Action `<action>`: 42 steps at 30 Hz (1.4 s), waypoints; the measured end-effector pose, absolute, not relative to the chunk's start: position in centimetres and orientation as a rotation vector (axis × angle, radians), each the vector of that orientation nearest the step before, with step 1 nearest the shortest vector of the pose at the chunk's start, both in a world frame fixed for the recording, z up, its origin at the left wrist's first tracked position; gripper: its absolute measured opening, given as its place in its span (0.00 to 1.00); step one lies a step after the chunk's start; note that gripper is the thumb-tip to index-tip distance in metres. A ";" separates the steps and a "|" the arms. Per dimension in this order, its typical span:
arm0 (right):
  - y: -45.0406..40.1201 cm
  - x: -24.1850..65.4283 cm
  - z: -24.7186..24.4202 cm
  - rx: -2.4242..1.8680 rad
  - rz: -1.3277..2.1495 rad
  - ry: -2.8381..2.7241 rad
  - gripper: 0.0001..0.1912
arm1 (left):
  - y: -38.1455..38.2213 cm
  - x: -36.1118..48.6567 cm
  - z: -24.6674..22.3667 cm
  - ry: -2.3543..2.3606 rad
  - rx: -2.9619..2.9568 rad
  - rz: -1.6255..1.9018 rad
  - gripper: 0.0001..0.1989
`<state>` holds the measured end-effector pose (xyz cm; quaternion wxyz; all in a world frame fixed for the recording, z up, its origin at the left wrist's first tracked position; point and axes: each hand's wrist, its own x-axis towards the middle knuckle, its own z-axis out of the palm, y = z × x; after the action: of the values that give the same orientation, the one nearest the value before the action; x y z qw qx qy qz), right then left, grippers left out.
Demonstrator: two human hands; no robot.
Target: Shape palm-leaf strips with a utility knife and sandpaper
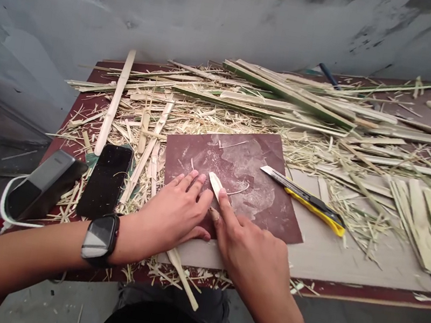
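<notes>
Against a stained grey wall, our littered maroon tabletop (89, 79) held a reddish-brown sandpaper sheet (260, 190), which our left hand (174, 212) pinned with flat, open fingers. Our right hand (245, 245) pressed a pale pointed bamboo sliver (215, 185) against it with one fingertip, its other fingers hidden. A yellow utility knife (307, 200) lay nearby.

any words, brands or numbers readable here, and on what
None can be read.
Knife: any marking on its yellow and black body is too small to read.
Phone: screen dark, no text.
Watch: face blank grey, no digits.
Grey device left of the phone: no legible label.
Sandpaper under the left hand and right hand: only dust smears, no print.
</notes>
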<state>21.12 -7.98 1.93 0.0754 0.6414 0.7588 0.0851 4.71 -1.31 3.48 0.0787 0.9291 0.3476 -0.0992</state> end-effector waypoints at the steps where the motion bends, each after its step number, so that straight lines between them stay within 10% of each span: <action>1: -7.9 21.1 1.9 1.926 0.260 2.277 0.25 | -1.3 4.7 3.5 1.040 2.777 -0.297 0.39; 42: -8.8 21.7 2.2 1.904 0.236 2.289 0.24 | -1.3 4.7 3.7 1.045 2.772 -0.281 0.38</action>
<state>21.74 -8.76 2.23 0.0774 0.6356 0.7640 0.0789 4.74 -1.31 3.68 0.0829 0.9284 0.3499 -0.0940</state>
